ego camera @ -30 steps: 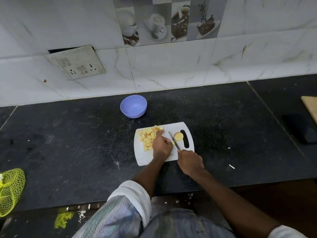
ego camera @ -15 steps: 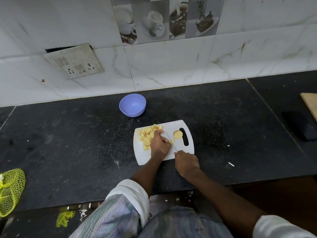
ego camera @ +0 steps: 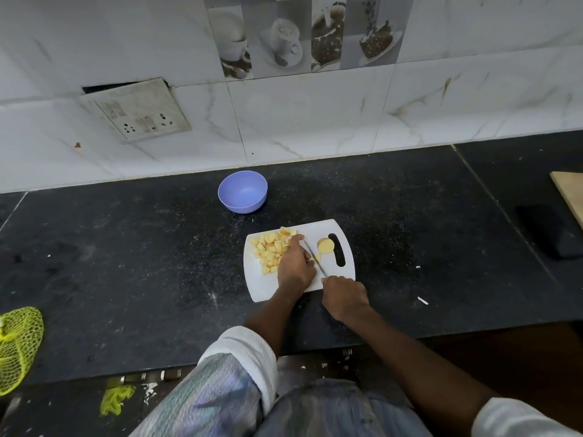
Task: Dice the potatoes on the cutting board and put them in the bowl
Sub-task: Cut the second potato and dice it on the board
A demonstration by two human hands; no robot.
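Note:
A white cutting board [ego camera: 345, 272] lies on the black counter. Several yellow potato dice [ego camera: 270, 247] are piled on its left part. A round potato chunk [ego camera: 325, 245] sits beside the board's handle slot. My left hand [ego camera: 295, 263] rests curled over potato in the board's middle; what it covers is hidden. My right hand [ego camera: 344, 296] grips the handle of a knife [ego camera: 314, 257], whose blade lies against my left hand's fingers. A small yellow piece shows just right of the blade. The purple bowl [ego camera: 243, 191] stands behind the board and looks bare inside.
A yellow mesh bag [ego camera: 17, 343] lies at the counter's left front edge. A dark object [ego camera: 549, 231] and a wooden board edge [ego camera: 569, 197] are at the far right. The tiled wall with a loose socket plate [ego camera: 135, 110] rises behind the counter.
The view shifted slightly. The knife blade has stayed between my left hand and the potato chunk, moving a little in a cutting stroke. Both hands keep their places.

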